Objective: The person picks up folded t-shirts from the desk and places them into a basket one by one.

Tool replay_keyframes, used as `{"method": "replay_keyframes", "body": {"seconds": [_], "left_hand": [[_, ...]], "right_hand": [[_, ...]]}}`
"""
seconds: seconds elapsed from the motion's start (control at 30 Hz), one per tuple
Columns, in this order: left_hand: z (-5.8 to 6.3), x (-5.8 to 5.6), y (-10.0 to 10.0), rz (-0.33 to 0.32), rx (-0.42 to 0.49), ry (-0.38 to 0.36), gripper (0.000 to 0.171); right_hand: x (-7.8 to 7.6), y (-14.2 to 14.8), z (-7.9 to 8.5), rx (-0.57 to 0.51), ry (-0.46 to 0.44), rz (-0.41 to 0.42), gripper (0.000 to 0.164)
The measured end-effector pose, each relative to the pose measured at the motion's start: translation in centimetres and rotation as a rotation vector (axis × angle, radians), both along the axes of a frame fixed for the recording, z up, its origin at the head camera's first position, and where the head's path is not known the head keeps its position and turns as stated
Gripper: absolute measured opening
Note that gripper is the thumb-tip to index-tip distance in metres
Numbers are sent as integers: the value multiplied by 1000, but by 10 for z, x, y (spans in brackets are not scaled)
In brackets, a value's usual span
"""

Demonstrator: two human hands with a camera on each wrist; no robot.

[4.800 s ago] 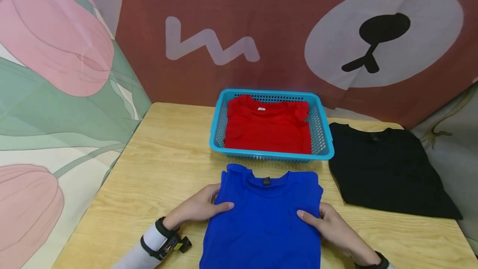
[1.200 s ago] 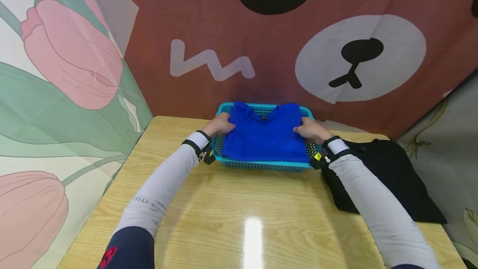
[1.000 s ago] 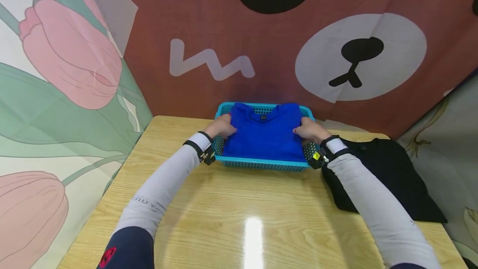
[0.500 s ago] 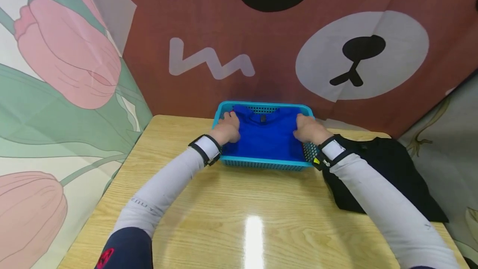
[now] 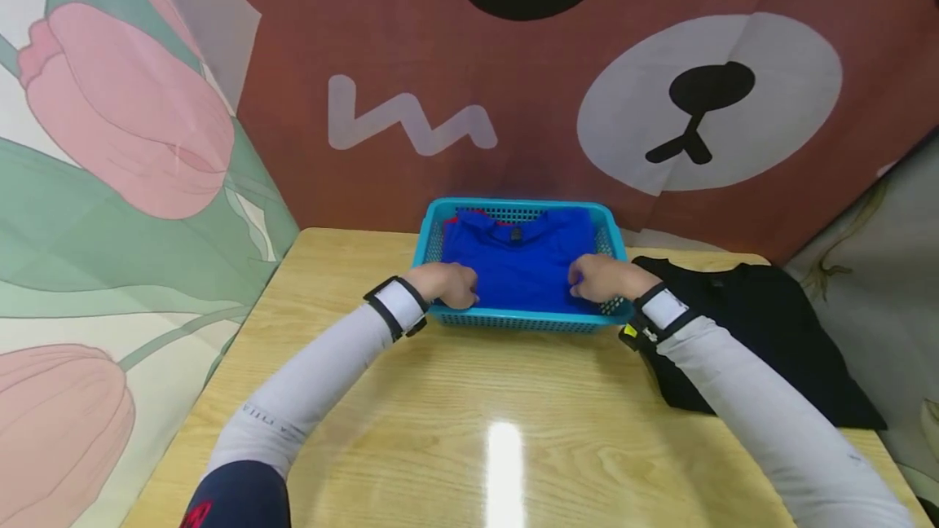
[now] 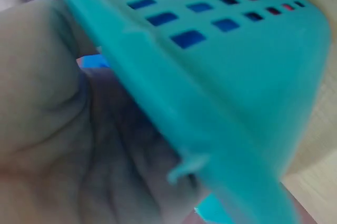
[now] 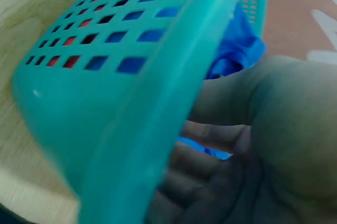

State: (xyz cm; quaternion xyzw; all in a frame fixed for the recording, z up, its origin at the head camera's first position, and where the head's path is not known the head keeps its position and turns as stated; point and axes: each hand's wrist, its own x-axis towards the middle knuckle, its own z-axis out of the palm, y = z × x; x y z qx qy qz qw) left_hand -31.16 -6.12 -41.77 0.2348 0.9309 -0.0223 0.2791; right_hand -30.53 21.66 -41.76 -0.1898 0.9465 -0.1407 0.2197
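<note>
A folded blue T-shirt [image 5: 521,267] lies inside a turquoise plastic basket [image 5: 524,321]. Beneath it, a red T-shirt [image 5: 450,221] shows as a thin edge at the back left. My left hand [image 5: 449,284] is at the blue shirt's front left corner, its fingertips turned down and hidden. My right hand [image 5: 605,278] touches the front right part of the shirt. In the right wrist view, its thumb and loosely bent fingers stand apart, with their tips behind the basket rim. The left wrist view shows the left palm close against the rim, fingers hidden.
A black T-shirt [image 5: 763,332] lies spread on the wooden table [image 5: 411,422], right of the basket and partly under the right forearm. Behind the basket hangs a brown cloth [image 5: 411,23] with a bear face. A floral cloth [image 5: 110,267] hangs at the left.
Both hands carried the blue shirt from the table's front into the basket, over the red one. They have since left its upper sides and slid toward its front corners. The shirt lies lower now.
</note>
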Motion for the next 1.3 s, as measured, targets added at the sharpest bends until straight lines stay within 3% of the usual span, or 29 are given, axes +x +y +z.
{"method": "replay_keyframes", "body": {"seconds": [0.1,0.2,0.3,0.47,0.6,0.73,0.93,1.03,1.13,1.3], "left_hand": [[-2,8,-1,-1,108,45,29],[-3,22,4,-42,250,175,22],[-8,37,18,-121,410,352,18],[-21,58,63,-263,607,605,20],[-34,74,98,-329,675,698,22],[-42,91,125,-385,694,728,24],[-51,105,153,-569,716,742,23],[-59,108,166,-650,719,678,23],[-71,109,180,-707,684,564,29],[-89,109,208,-696,548,385,51]], "right_hand": [[8,15,-1,-133,100,-20,24],[20,33,0,-256,237,-41,19],[31,54,-4,-343,339,-86,17],[42,89,-8,-377,462,-163,17],[50,114,-15,-339,498,-229,16],[60,132,-26,-301,509,-249,17],[71,148,-37,-259,545,-272,16],[75,160,-43,-234,537,-322,18],[76,177,-53,-202,503,-396,24],[69,216,-70,-118,434,-493,51]]}}
